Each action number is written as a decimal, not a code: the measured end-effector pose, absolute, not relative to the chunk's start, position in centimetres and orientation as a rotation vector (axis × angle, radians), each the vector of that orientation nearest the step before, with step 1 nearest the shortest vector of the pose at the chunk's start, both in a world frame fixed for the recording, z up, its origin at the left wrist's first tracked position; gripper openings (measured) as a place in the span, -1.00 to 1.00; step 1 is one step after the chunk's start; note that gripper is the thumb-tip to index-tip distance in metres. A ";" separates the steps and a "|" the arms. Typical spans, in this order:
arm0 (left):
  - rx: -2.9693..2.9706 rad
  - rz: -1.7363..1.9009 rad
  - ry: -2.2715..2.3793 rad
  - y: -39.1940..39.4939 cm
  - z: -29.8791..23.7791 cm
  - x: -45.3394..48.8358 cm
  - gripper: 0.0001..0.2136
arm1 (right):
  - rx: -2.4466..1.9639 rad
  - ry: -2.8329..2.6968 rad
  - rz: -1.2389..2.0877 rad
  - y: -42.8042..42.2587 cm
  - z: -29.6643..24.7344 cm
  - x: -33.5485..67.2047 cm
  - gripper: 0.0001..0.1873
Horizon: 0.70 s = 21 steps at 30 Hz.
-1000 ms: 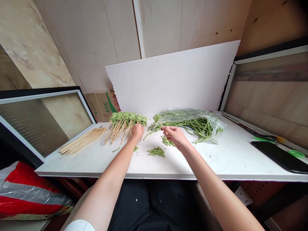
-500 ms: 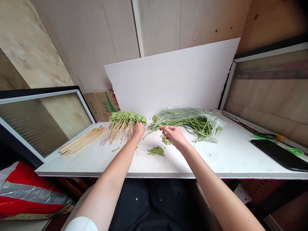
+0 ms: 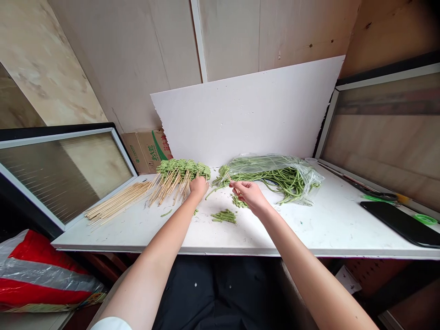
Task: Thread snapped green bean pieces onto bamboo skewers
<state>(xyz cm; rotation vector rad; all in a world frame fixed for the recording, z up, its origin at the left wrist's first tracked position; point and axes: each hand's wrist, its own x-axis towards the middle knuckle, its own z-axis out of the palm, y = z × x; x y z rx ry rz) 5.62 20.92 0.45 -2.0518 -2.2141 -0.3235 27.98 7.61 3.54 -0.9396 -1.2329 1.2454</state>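
My right hand [image 3: 250, 194] pinches a thin bamboo skewer [image 3: 229, 177] threaded with green bean pieces at its far end. My left hand [image 3: 198, 187] is curled, resting on the near edge of a pile of finished bean skewers [image 3: 178, 172]; what its fingers hold is hidden. A small row of cut bean pieces [image 3: 224, 216] lies on the white table [image 3: 309, 229] just below my right hand, with more pieces [image 3: 238, 201] beside it. A clear plastic bag of long green beans [image 3: 278, 176] lies behind my right hand.
Bare bamboo sticks [image 3: 117, 204] are fanned out at the left. Glass-topped cabinets stand left [image 3: 58, 169] and right [image 3: 388, 133]. A black phone [image 3: 398, 222], scissors [image 3: 378, 197], a green ring [image 3: 425, 219], a cardboard box [image 3: 146, 149] and a red-and-white bag [image 3: 41, 275] are around.
Almost nothing differs; my left hand has shifted a little on the skewer pile, and my right hand keeps the skewer in the same place.
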 end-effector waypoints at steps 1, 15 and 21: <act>-2.051 -0.331 -2.207 20.6 0.6 5.5 -0.66 | -0.941 -1.234 1.248 7.6 3.5 28.0 -0.44; -2.166 -0.965 -2.088 4.9 -0.5 -2.3 -0.51 | -1.012 -1.314 1.195 8.0 3.2 27.8 -0.40; -2.235 -1.310 -2.225 2.6 -0.2 -5.4 -0.58 | -1.036 -1.363 1.272 7.7 1.6 25.6 -0.38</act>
